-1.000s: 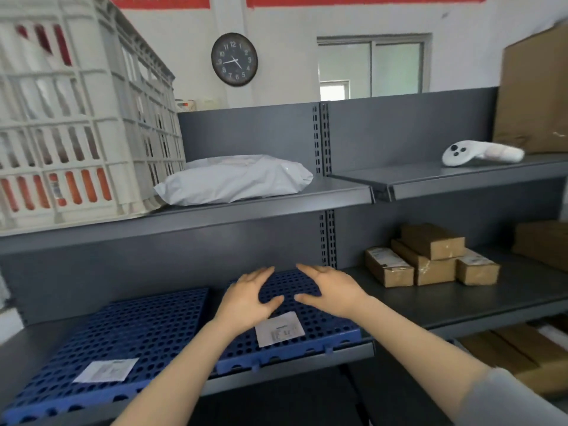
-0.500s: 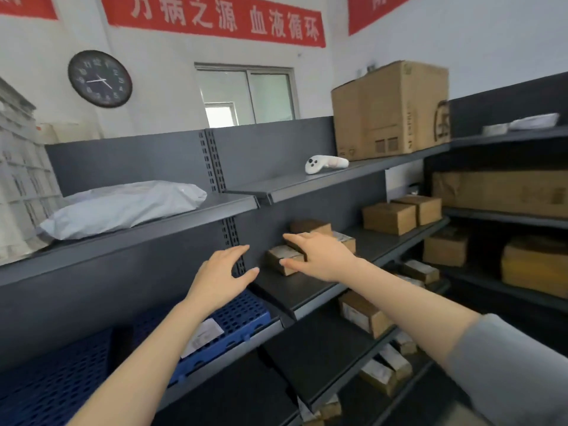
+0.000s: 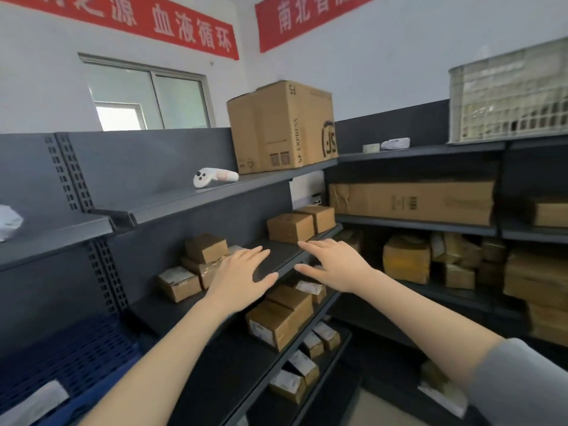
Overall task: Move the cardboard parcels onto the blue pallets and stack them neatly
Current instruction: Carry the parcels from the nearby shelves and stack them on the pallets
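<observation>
Reach phase, nothing picked yet. I read this as the approach to the pair of cardboard parcels (image 3: 299, 224) at the far end of the middle shelf (image 3: 276, 256); that target is my guess, since both hands aim that way.

Left hand (image 3: 242, 275) is spread flat, palm down, above the shelf front and just right of the small parcel cluster (image 3: 196, 265). It looks clear of the boxes, though the nearest one is partly hidden behind it, so I can't rule out a brush. Right hand (image 3: 333, 262) is also spread wide, fingertips (image 3: 304, 245) just short of the pair's nearer box. Both hands empty, fingers fully released.

Blue pallet (image 3: 61, 361) sits low left, well apart from the hands, with a white label (image 3: 33, 405) on it and no parcels visible on the part in frame.

Next move as I see it: extend further, bracket one box on both sides, close, lift clear of its neighbour, swing left to the pallet. More parcels on the lower shelf (image 3: 276, 321).
</observation>
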Demonstrator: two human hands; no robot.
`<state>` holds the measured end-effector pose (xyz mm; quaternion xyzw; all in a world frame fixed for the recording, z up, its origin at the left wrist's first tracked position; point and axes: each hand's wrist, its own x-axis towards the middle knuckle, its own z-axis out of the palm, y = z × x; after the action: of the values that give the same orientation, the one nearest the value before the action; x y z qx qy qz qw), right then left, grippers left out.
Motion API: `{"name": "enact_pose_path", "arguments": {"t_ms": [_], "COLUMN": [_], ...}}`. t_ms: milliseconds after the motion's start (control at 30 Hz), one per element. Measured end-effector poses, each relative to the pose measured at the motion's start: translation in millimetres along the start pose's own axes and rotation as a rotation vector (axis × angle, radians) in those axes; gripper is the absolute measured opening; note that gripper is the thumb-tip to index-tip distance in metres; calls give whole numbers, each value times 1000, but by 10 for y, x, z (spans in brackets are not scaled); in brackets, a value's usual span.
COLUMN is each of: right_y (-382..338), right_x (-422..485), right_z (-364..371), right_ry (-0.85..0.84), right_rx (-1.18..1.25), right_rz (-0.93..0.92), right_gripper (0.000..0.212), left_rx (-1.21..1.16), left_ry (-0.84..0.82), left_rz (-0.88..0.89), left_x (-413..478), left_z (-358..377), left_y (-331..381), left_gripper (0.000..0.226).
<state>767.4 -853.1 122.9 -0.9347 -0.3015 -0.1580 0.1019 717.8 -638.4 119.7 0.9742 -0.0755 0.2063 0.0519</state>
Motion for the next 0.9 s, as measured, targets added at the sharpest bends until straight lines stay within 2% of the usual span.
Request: {"name": "enact_pose_path", "arguments": {"t_ms": [133, 300, 433, 667, 900], "right_y": [716, 1564, 2070, 2654, 3161], "right_x": [-34, 25, 160, 673, 1751], "right_z": [-62, -67, 59, 436, 785], "right_ry": [0, -11, -28, -28, -37], "right_rx": [-3, -9, -23, 20, 4], "right_rz": [66, 122, 157, 148, 103], "right_gripper": [64, 64, 65, 65, 64], "left_rx": [-34, -71, -109, -69, -73], "left_ry": [-12, 14, 32, -28, -21], "left_rz": [37, 45, -26, -76, -90], "left_x": [546, 1150, 1520, 2247, 3199], "left_z": [288, 659, 971, 1399, 1819], "left_y": [444, 848, 1005, 902, 518], "left_gripper": [62, 62, 62, 63, 64]}}
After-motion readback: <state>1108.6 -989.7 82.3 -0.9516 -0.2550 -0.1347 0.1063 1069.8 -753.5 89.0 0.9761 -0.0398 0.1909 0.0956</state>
